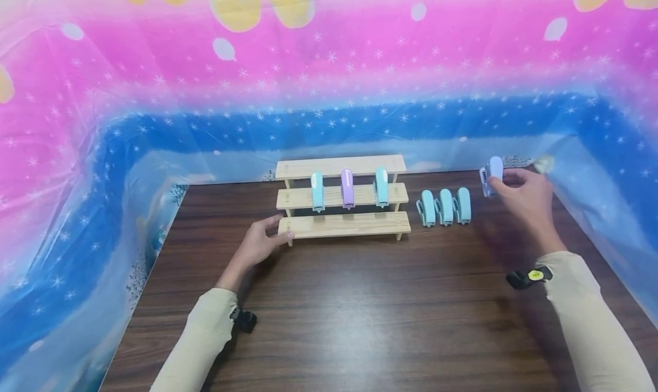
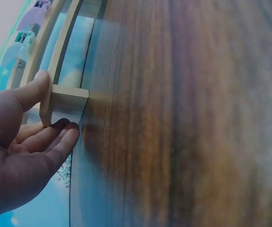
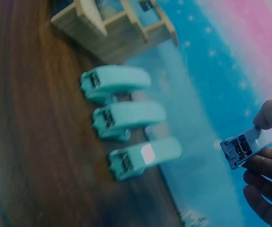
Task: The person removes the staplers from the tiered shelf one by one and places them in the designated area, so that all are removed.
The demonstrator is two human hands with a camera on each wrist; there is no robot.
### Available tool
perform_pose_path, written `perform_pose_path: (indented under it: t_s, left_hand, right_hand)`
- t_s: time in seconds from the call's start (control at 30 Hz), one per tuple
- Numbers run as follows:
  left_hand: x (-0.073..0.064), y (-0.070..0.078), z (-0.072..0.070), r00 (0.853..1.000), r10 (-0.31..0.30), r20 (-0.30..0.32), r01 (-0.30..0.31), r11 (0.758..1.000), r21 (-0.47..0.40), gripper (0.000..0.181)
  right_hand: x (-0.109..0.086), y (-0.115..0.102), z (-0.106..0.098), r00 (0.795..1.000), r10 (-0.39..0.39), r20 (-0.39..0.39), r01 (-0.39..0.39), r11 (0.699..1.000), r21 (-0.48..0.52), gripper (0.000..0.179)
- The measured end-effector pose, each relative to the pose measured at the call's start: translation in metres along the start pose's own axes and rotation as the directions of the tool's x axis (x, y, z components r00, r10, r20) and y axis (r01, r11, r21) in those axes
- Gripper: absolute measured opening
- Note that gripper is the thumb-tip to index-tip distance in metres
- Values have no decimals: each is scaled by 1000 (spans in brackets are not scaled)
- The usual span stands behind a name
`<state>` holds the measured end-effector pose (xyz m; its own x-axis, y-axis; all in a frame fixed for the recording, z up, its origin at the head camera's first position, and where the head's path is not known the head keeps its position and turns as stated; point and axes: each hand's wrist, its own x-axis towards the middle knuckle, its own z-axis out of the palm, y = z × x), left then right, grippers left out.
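A three-step wooden display rack (image 1: 344,226) stands on the table. My left hand (image 1: 256,244) holds the left end of its lowest step; in the left wrist view the thumb lies on the board (image 2: 55,66) and the fingers curl beside the leg. To the right, my right hand (image 1: 532,200) pinches a lavender stapler (image 1: 495,172) above the table, its front end (image 3: 242,147) facing out in the right wrist view. On the middle step stand a purple stapler (image 1: 347,187) and two light-blue staplers, one left (image 1: 317,191) and one right (image 1: 381,186).
Three mint-green staplers (image 1: 445,207) stand in a row on the dark wood table (image 1: 329,312), between the rack and my right hand. A pink and blue patterned cloth (image 1: 360,118) hangs behind the table and along its sides.
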<state>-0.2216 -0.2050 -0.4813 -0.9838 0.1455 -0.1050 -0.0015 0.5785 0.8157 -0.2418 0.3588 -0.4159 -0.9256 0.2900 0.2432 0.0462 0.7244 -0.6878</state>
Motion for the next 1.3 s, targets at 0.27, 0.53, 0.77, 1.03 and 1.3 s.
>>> perform_pose_path:
  t_s: [0.27,0.53,0.77,1.03,1.3]
  left_hand:
    - [0,2,-1,1000,6,6,-6,1000,3,72]
    - [0,2,-1,1000,5,8,-5,1000,3,71]
    - [0,1,-1,1000,7,6,-7,1000,2,72]
    - [-1,2,-1,1000,1,3,-1,1000,-4,71]
    - [-2,1,-1,1000,2,6,-2,1000,-5,72]
  right_hand:
    - [-5,30,11,1000,15,7,-15,999,-49,67]
    - [-9,51,24,999,24,26,-22,998,-53,67]
    - [-11,64,34,998,36,57,-33,998,-59,67]
    - [-13,65,43,991,85,99,-83,996,-29,68]
    - [-14,70,48,992,67,103,-63,997,-41,70]
